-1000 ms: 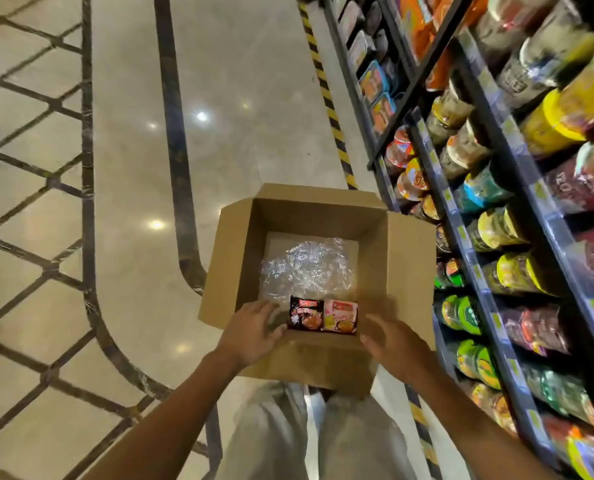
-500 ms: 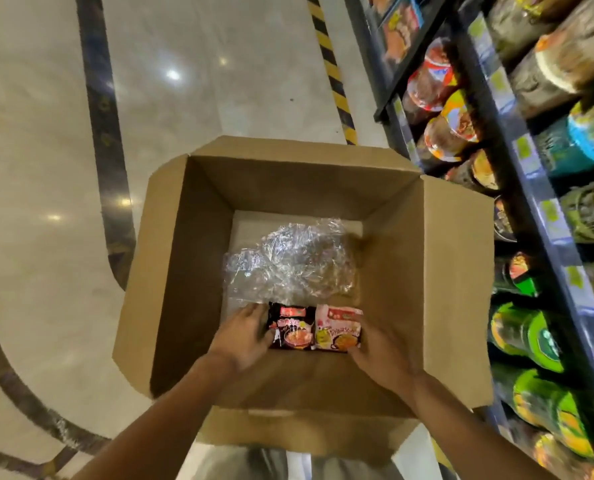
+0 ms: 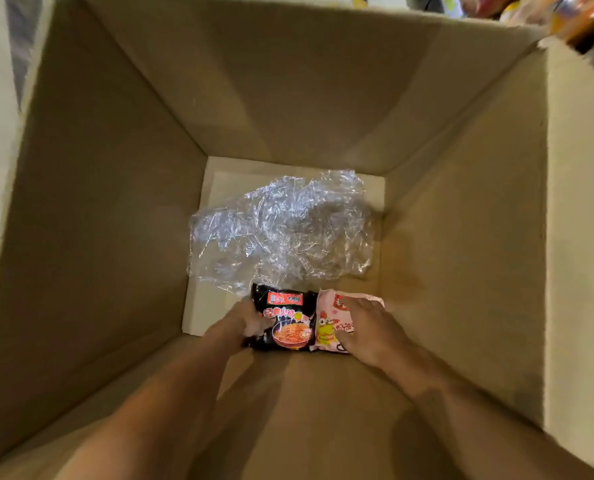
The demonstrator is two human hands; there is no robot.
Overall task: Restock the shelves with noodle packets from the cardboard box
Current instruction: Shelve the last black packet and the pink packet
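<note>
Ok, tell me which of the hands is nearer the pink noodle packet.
Right. The right hand lies on the pink noodle packet, fingers over its top. The left hand is at the far edge of the black noodle packet beside it.

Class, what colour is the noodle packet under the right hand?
Pale pink noodle packet, seen best in the head view.

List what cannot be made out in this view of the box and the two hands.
- Head view: whether more packets lie under the crumpled plastic wrap; it covers the box floor.
- Left hand fingers: tucked behind the black packet, so the grip is unclear.
- Pink packet: its right part is covered by the right hand.
- Shelves: cut off at the top right edge and blurred.
</note>
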